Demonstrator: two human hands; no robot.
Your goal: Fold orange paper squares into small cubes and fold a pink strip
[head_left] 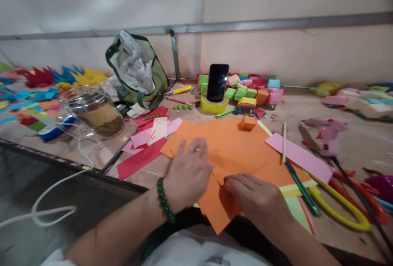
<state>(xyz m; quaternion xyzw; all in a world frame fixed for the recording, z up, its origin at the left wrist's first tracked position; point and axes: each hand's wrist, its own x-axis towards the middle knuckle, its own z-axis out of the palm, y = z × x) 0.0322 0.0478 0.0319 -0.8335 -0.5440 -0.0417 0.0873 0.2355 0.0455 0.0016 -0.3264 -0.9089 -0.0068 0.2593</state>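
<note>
My left hand, with a green bead bracelet at the wrist and a ring, lies over the orange paper sheets. Its fingers are slightly blurred and bent but apart, and I see nothing held in them. My right hand has thumb and fingers closed on a smaller piece of orange paper near the table's front edge. The fingertips hide part of that piece's upper edge. A small folded orange paper block sits on the far part of the sheets.
Right of the sheets lie a green pen, yellow-handled scissors and a pink glue gun. Behind stand a phone on a tape roll and several paper blocks. Leftward are red strips, a glass jar and a bag.
</note>
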